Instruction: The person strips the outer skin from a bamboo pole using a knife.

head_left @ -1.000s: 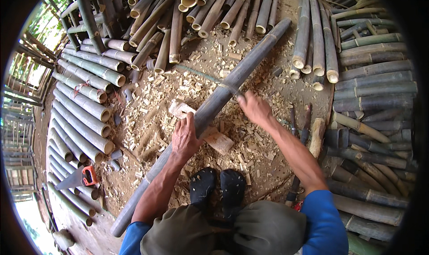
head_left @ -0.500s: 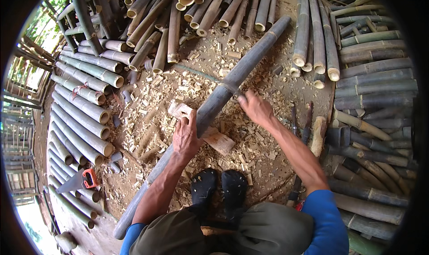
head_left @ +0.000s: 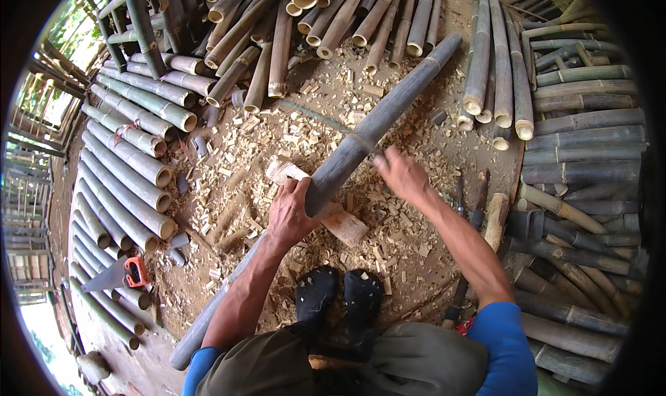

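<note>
A long grey bamboo pole [head_left: 334, 172] runs slantwise from the lower left to the upper right. It rests across a pale wooden block [head_left: 346, 228] on the ground. My left hand [head_left: 290, 216] grips the pole near its middle, thumb on the near side, fingers over the far side. To the right of the pole's ringed joint is my right hand [head_left: 404, 179], its fingers closed around something small and dark at the pole's edge. That item is mostly hidden by the fingers and blurred, so its kind does not show.
Pale wood chips [head_left: 305, 136] litter the ground around my feet. Cut bamboo poles [head_left: 132, 167] lie in rows at left, with an orange-handled saw [head_left: 119, 274] on them. More bamboo [head_left: 590, 153] is stacked at right, beside an upright-looking stick [head_left: 495, 216] and long dark-handled tools [head_left: 479, 200].
My right hand has shifted slightly toward me along the pole's right edge, near the joint. My left hand keeps its grip. The whole view has tilted a little.
</note>
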